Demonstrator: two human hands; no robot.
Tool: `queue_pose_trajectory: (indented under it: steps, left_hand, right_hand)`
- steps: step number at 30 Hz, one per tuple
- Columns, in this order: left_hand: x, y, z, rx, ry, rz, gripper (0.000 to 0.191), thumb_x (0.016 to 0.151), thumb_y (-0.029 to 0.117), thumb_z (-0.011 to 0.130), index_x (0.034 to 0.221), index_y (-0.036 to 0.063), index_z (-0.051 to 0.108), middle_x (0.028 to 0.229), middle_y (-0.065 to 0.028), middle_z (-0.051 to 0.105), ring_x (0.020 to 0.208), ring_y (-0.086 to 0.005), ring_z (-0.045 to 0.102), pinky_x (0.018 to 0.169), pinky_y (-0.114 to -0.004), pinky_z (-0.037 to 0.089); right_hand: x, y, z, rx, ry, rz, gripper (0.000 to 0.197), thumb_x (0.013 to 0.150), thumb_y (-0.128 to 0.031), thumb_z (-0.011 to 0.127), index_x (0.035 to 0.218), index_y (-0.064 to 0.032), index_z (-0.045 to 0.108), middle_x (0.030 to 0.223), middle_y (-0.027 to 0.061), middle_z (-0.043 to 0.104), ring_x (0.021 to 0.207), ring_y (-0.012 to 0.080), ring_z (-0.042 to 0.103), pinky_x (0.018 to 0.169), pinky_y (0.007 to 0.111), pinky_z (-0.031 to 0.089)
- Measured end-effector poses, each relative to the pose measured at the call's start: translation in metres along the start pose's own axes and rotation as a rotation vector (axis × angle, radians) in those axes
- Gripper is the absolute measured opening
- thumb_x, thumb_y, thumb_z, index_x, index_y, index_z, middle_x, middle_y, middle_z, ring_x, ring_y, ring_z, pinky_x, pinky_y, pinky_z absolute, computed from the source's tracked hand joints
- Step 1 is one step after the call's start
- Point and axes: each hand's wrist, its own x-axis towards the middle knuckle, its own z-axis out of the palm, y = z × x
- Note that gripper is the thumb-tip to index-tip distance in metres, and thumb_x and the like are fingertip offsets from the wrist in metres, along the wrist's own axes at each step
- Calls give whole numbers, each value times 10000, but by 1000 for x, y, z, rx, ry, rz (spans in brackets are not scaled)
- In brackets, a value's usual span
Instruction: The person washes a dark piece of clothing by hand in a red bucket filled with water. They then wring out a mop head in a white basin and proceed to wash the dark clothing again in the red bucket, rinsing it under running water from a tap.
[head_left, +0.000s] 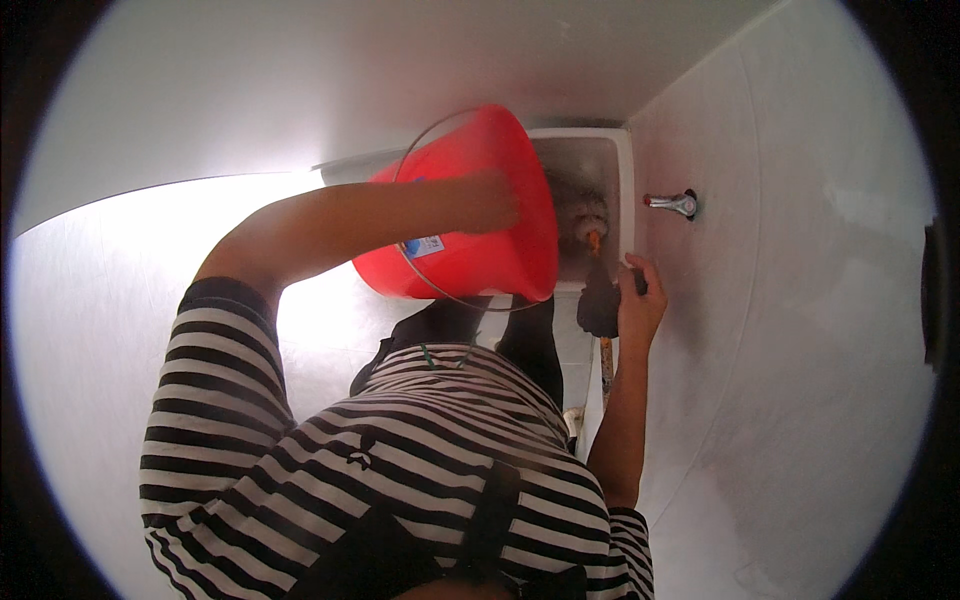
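A red plastic bucket (480, 266) with a wire bail handle is tipped on its side, its wide end towards a white-rimmed basin (627, 165). My left hand (491, 201) is on the bucket; its fingers are blurred and cannot be made out. My right hand (642, 296) is at the near right corner of the basin, fingers curled round part of a dark bundle (598, 307), perhaps cloth. Beside it runs a rusty orange stick (606, 367). Inside the basin, a pale shaggy clump (591, 223) sits at the stick's upper end.
A chrome lever tap (675, 202) projects from the pale right-hand wall (765, 300), close to the basin. Another wall (375, 75) rises along the basin's far side. Bright glare covers the surface left of the bucket. My legs in dark trousers (532, 345) stand before the basin.
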Motion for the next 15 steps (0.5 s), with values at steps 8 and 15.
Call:
queue_pose_trajectory:
  steps: [8,15]
  left_hand:
    - [43,-1,7,-62,101,-24,133,758,148,599,794,77,706,796,-102,693,788,-305,678,660,-440,531]
    - [85,3,-21,-107,-92,-110,162,783,182,596,866,107,712,862,-97,698,845,-305,675,691,-466,515]
  right_hand:
    - [1,7,4,46,-4,14,185,861,-75,629,1039,-28,648,845,45,639,758,122,590,698,253,469]
    - [-2,-10,-4,-2,21,57,165,841,-61,638,1002,-31,655,806,38,628,719,124,568,678,262,458]
